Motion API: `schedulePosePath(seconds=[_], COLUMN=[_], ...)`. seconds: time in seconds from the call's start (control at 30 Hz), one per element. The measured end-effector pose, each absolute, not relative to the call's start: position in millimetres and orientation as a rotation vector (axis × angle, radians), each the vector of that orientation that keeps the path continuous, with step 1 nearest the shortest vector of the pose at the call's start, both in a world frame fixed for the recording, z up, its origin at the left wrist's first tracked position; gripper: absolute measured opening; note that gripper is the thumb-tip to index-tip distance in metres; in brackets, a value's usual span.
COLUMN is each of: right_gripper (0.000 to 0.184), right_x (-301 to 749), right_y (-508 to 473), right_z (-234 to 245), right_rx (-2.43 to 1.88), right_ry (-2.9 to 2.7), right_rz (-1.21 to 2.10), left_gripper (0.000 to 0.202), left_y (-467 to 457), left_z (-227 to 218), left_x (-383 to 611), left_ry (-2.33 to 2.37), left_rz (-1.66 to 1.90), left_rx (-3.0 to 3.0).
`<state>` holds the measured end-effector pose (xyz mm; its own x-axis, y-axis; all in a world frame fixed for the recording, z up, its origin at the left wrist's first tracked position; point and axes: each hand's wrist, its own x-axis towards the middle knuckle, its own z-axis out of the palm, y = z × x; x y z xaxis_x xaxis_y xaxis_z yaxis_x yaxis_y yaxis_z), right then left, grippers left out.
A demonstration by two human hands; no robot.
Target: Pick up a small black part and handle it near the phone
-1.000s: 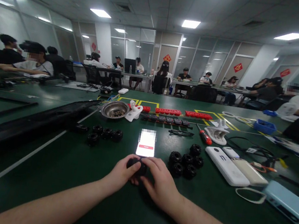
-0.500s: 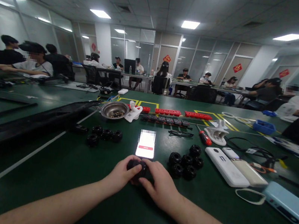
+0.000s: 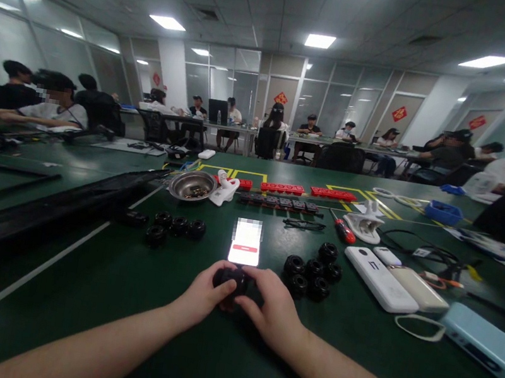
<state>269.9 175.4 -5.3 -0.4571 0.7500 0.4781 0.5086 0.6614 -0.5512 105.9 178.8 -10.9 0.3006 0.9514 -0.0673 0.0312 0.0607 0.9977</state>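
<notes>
A small round black part (image 3: 232,278) sits between both my hands just above the green table (image 3: 124,271). My left hand (image 3: 204,296) is closed on its left side with the thumb on top. My right hand (image 3: 272,310) is closed on its right side, fingers curled over it. Directly behind the part lies a phone (image 3: 246,242) with a lit screen. A cluster of several like black parts (image 3: 314,269) lies to the right of my hands, another cluster (image 3: 174,226) to the left.
Behind the phone are a metal bowl (image 3: 194,185), red strips (image 3: 282,188), a red-handled screwdriver (image 3: 343,228) and a white clamp (image 3: 364,223). White and beige power banks (image 3: 394,279) and a light-blue one (image 3: 487,344) lie right. A long black bag (image 3: 48,208) lies left. People sit around.
My hands and the black part stay in almost the same place; the fingers shift slightly around the part. The view has tilted very little.
</notes>
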Motion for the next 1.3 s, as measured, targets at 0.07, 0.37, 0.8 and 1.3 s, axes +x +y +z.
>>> schedulePosePath(seconds=[0.07,0.37,0.8,1.3], right_gripper=[0.036,0.025,0.036,0.029], right_x=[269.2,270.9,270.8,270.9], right_y=[174.6,176.2,175.8,176.9], right_z=[-4.1,-7.9,-7.3,-9.2], right_rx=[-0.907,-1.083,-1.077,-1.088], right_ry=[-2.170,-2.129,-2.106,-2.109], right_rz=[0.389,0.534,0.459,0.514], left_gripper=[0.046,0.046,0.038,0.034], left_y=[178.2,178.1,179.7,177.1], left_z=[-7.1,-11.6,-13.8,-9.5], left_x=[106.2,106.1,106.6,107.5], left_ry=[1.042,1.006,1.047,1.050], left_rz=[0.905,0.924,0.998,0.928], left_rx=[1.284,1.303,1.271,1.304])
